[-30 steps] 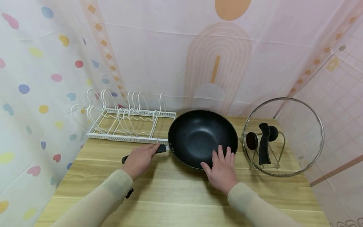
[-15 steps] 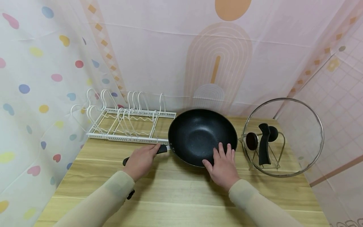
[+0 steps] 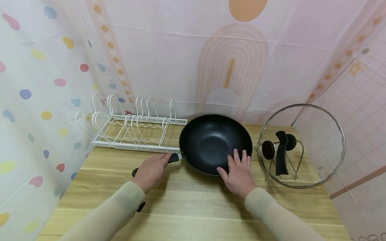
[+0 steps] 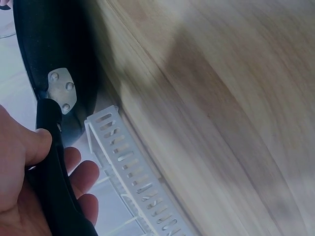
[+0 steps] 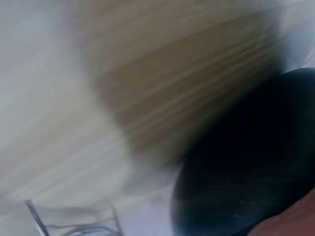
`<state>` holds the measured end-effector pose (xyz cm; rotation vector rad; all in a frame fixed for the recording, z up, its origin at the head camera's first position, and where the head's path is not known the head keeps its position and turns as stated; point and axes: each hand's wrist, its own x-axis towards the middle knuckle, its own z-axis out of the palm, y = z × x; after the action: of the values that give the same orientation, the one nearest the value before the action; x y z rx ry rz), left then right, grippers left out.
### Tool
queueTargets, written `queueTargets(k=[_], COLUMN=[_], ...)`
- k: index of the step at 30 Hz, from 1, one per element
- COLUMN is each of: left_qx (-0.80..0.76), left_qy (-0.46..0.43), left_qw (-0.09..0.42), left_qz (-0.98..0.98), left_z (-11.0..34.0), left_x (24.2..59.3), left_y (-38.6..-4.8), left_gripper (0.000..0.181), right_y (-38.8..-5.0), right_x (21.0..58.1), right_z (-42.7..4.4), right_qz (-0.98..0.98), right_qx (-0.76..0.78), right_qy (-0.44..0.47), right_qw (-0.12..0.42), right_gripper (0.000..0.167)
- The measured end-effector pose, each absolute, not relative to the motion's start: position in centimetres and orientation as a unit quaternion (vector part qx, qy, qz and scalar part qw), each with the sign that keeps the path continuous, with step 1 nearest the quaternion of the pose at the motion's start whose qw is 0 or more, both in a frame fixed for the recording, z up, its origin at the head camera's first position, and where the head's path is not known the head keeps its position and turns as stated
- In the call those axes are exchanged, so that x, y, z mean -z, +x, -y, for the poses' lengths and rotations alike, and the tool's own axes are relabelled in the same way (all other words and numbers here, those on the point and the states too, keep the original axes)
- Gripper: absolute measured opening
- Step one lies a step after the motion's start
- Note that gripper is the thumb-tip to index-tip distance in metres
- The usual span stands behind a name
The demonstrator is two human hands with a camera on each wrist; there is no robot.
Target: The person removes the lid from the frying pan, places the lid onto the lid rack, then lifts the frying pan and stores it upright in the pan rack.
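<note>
**Plainly gripped on one side, touched flat on the other**

At left of the frame, a low, stretched-out rack of white wire with upright loops, lengthwise across the picture. Below and right of it, the left hand, with fingers and thumb curled round a long, slim black handle, as seen closely in the left wrist view. From lower left to upper right, the long axis of that handle, only slightly aslant to the rack, up to a silvery riveted plate on the wall of a deep, round, dull-black pan.

At the middle of the frame, that pan: up and right from the left hand, just beside the rack's right end. Hard to tell whether raised off the light wood-grain table or resting there.

Over its lower-right inside, the right hand, with fingers straight and spread, thumb by the lower rim. Of the two, nearer to both handle and rack: the left.

Farther right, a clear, round lid rimmed in metal, on edge at a thin, gold-toned wire stand, near the pan.
</note>
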<state>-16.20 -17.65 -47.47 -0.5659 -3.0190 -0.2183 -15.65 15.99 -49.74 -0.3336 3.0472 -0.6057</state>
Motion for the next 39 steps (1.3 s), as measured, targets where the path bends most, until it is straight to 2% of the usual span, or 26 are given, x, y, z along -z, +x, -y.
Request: queueTargets(k=[7, 24, 39], left_qx=[0.066, 0.079, 0.093], left_qy=[-0.177, -0.179, -0.193], left_qw=[0.016, 0.007, 0.0], left_qz=[0.982, 0.981, 0.977], left_z=[17.4, 17.3, 17.5], left_x=[47.3, 47.1, 47.1], left_y=[-16.0, -15.5, -15.4], left_gripper=[0.045, 0.047, 0.046], right_y=[-14.8, -15.1, -15.0], right_x=[49.4, 49.9, 49.8], right_z=[-14.9, -15.0, -15.1], right_qz=[-0.975, -0.975, -0.973], right_qx=[0.19, 0.187, 0.202], right_qy=[-0.102, -0.109, -0.112], right_qw=[0.044, 0.043, 0.019], right_gripper=[0.076, 0.073, 0.07])
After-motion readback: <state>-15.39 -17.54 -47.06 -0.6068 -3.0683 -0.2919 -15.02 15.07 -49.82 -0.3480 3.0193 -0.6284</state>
